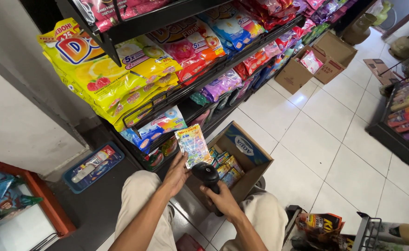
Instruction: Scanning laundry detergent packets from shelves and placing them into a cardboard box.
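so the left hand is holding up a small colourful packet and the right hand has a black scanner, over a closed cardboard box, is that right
Not quite: the cardboard box is open, with packets showing inside, as the head view shows. The left hand does hold up the colourful packet, and the right hand grips the black scanner.

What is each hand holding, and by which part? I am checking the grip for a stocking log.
The left hand pinches a small colourful sachet by its bottom edge. The right hand wraps the handle of a black handheld scanner.

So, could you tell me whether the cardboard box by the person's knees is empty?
No, the open cardboard box holds several colourful packets.
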